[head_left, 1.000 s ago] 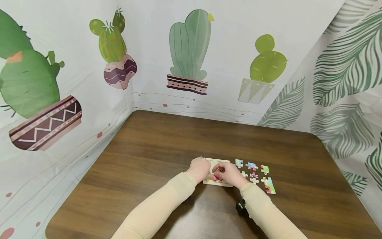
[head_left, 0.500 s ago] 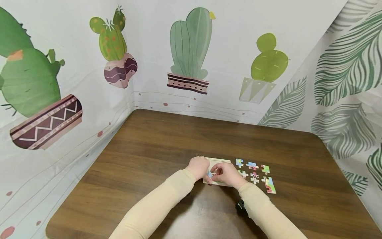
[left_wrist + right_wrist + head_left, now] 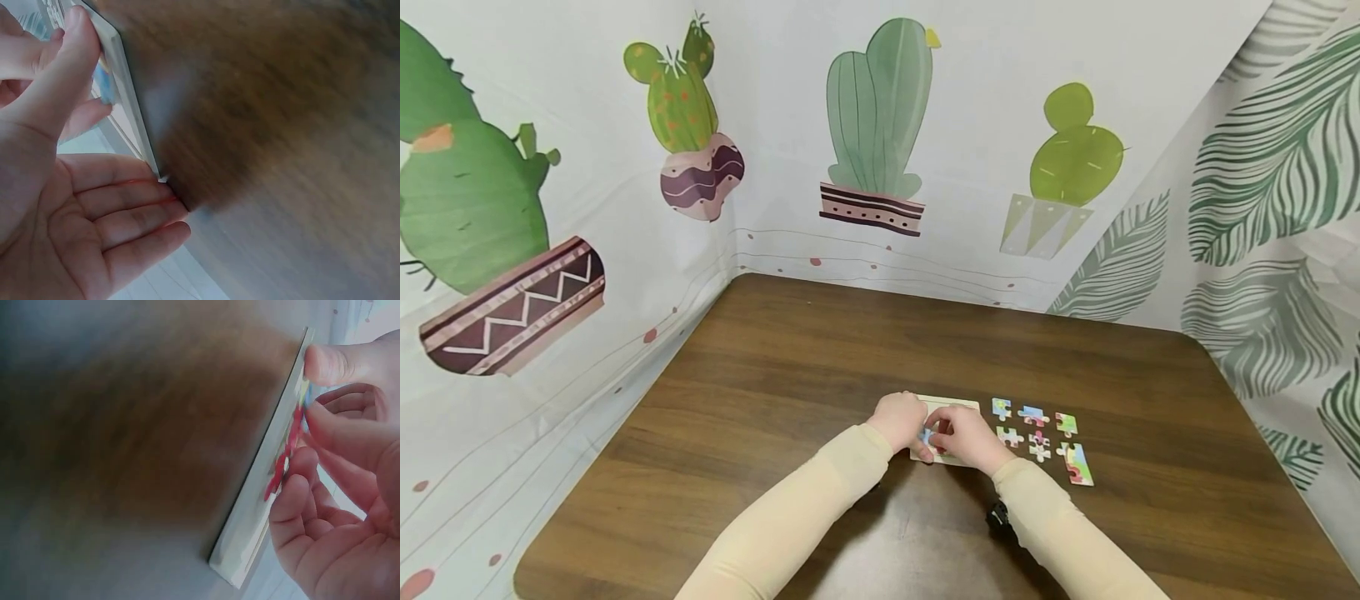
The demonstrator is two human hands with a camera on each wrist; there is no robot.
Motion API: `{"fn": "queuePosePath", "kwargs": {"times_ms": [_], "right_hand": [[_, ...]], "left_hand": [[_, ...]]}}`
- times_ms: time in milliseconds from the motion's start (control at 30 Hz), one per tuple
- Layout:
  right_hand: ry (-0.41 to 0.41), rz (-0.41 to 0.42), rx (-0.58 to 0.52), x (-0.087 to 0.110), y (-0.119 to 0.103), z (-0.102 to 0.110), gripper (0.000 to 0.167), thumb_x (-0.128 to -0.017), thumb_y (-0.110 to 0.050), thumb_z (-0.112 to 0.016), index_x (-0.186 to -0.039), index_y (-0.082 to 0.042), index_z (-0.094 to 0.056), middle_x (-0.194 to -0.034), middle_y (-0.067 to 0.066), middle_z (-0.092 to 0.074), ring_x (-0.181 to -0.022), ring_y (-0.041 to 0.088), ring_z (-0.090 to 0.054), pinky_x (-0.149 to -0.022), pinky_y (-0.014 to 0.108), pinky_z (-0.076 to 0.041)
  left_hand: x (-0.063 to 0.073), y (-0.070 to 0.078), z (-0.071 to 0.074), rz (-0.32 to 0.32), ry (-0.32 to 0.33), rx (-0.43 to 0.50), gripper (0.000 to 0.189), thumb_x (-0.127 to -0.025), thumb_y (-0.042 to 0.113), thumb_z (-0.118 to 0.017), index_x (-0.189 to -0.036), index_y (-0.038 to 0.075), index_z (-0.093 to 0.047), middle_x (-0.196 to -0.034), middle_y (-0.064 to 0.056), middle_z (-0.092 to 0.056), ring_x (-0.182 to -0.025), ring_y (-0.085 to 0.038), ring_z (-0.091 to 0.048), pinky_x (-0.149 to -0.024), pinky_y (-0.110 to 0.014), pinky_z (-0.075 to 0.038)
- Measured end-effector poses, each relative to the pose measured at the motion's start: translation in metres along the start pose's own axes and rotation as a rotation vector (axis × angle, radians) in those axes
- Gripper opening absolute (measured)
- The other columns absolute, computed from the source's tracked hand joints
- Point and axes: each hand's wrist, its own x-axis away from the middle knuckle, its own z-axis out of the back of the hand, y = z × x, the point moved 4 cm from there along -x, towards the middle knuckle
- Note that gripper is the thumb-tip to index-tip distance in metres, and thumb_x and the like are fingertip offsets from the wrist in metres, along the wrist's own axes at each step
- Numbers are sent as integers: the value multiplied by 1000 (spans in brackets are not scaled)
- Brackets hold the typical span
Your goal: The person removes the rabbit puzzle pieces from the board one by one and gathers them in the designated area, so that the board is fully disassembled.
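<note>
In the head view a pale, shallow puzzle tray [image 3: 951,401] lies on the table. My left hand [image 3: 898,421] holds its left side, the thumb [image 3: 78,37] along the edge and the fingers [image 3: 131,200] at a corner. Over the tray, my right hand [image 3: 966,435] pinches a light-blue puzzle piece [image 3: 926,436] between thumb and index finger, close to the left thumb. The right wrist view catches the blue piece [image 3: 307,394] edge-on. Red-printed pieces [image 3: 294,434] lie along the tray's near side, partly hidden by the right hand.
Loose jigsaw pieces lie right of the tray, among them a blue and red one [image 3: 1033,415], a green one [image 3: 1066,424] and a larger joined-looking one [image 3: 1077,464]. The brown wooden table [image 3: 790,375] meets a cactus-print cloth [image 3: 775,167] behind and at the left.
The right fingers have shifted slightly left over the tray, and the light-blue piece has come into sight there. The left thumb has moved a little toward the near edge. The loose pieces stay put.
</note>
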Motion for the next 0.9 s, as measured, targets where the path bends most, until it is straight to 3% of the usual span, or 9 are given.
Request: {"fn": "queuePosePath", "kwargs": {"times_ms": [233, 633, 900], "right_hand": [[54, -96, -80, -3, 2, 2, 5, -81, -3, -70, -84, -7, -68, -74, -2, -64, -68, 9, -55, -67, 27, -48], [-2, -152, -300, -1, 15, 13, 8, -86, -6, -66, -91, 0, -68, -75, 5, -66, -62, 13, -58, -56, 27, -48], [21, -161, -269, 10, 27, 31, 9, -85, -10, -69, -91, -4, -71, -79, 3, -67, -70, 14, -56, -63, 28, -47]], "left_hand": [[2, 1, 2, -12, 15, -9, 62, -53, 69, -77, -85, 16, -68, -86, 2, -66, -81, -15, -64, -62, -31, -55], [1, -2, 1, -14, -15, -2, 65, -55, 70, -76, -90, 15, -69, -90, 0, -65, -84, -17, -64, -62, -32, -54], [1, -1, 0, -4, -31, -5, 64, -55, 68, -77, -90, 15, -68, -94, 0, -65, -89, -17, -63, -68, -31, -53]]}}
